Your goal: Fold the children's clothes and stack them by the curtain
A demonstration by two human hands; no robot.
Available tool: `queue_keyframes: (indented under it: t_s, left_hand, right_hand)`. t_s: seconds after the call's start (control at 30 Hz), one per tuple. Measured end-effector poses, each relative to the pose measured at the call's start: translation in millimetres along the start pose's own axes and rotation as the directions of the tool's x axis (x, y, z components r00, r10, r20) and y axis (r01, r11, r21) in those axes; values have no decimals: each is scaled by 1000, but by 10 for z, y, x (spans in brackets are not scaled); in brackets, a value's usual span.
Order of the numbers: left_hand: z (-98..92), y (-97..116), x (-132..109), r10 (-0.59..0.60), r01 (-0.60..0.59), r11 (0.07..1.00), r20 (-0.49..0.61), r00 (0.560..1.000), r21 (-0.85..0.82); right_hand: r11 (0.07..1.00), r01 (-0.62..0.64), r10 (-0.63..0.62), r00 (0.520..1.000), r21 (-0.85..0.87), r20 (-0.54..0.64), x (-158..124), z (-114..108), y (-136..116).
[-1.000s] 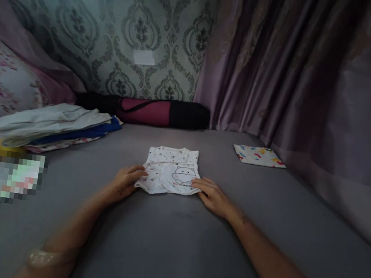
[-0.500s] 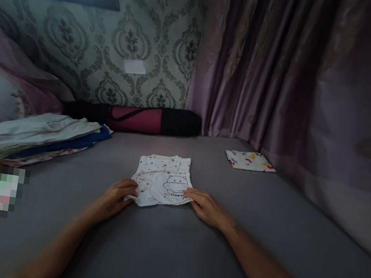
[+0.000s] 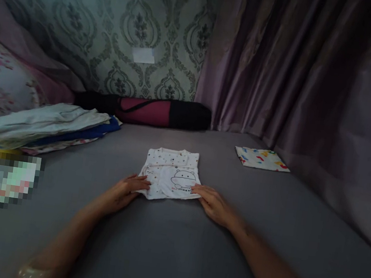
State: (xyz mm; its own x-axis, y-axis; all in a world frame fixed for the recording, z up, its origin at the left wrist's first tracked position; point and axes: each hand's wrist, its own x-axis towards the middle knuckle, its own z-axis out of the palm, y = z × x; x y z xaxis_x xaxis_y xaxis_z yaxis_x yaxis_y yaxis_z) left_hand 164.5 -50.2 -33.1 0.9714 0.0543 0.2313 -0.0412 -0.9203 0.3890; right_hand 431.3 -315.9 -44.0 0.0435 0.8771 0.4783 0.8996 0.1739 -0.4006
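Note:
A white baby shirt (image 3: 161, 186) lies folded on the grey bed sheet (image 3: 170, 247), its small dotted print and cartoon hippo facing up. At its near left corner, my left hand (image 3: 128, 188) grips the fabric, with the fingers on top and the thumb mostly hidden. My right hand (image 3: 214, 203) holds the near right corner in the same way, its fingertips beside the hippo drawing. The cloth between the two hands lies mostly flat, with slight wrinkles along the near edge.
A folded cloth with colourful prints (image 3: 262, 159) lies to the right, near the curtain (image 3: 245, 83). On the left are a pile of clothes (image 3: 49, 124), a floral pillow (image 3: 0, 81) and a pixelated item (image 3: 15, 184). A black and maroon long bag (image 3: 148, 111) lies along the wall.
The left corner of the shirt, raised and curled before, now lies flatter under my left fingers. My right hand keeps its place on the shirt. The view has tilted down and shifted left.

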Motion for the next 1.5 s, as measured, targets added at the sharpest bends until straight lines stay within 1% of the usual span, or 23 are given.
queue_keyframes:
  t_s: [0.1, 0.27, 0.43, 0.6, 0.7, 0.77, 0.83, 1.03, 1.2, 1.3, 1.37, 1.43, 1.5]
  left_hand:
    - [-52, 64, -11, 1, -1, 1000, 12, 1000, 2]
    - [-141, 191, -30, 36, -36, 999, 30, 999, -9]
    - [-222, 327, -65, 46, -43, 993, 22, 999, -112]
    - [-243, 373, -172, 68, -61, 975, 24, 997, -215]
    - [-279, 385, -211, 60, -46, 965, 49, 997, -258]
    - [-332, 405, -196, 61, -38, 956, 73, 995, -290]
    - [-398, 439, -149, 54, -16, 944, 106, 993, -330]
    - [-560, 548, 52, -16, 120, 893, 236, 972, -434]
    - [-712, 535, 259, -33, 193, 847, 315, 949, -495]
    - [-833, 432, 431, -103, 268, 809, 323, 941, -523]
    - [-897, 319, 569, -180, 333, 785, 323, 929, -522]
    - [-915, 177, 728, -240, 379, 758, 313, 919, -530]
    - [-859, 11, 895, -284, 400, 726, 286, 915, -559]
  right_hand:
    - [1000, 7, -7, 1000, -5, 20, 7, -27, -28]
    - [1000, -2, 3, 999, -15, 35, 24, -121, -80]
    - [1000, -21, 22, 994, -4, 104, 29, -285, -223]
    - [999, -37, 32, 984, 28, 178, -21, -427, -372]
    - [999, -42, 35, 970, 24, 239, -51, -480, -414]
    - [998, -47, 37, 962, 30, 272, -54, -504, -418]
    - [997, -59, 44, 956, 43, 291, -37, -522, -406]
    - [990, -98, 55, 935, 106, 350, 116, -569, -320]
    - [962, -228, 147, 896, 149, 418, 372, -661, -239]
    - [913, -339, 196, 854, 227, 483, 617, -750, -177]
    - [874, -403, 242, 845, 270, 477, 790, -775, -87]
    - [851, -436, 300, 861, 293, 411, 939, -735, 67]
    - [845, -451, 357, 876, 287, 324, 1042, -617, 273]
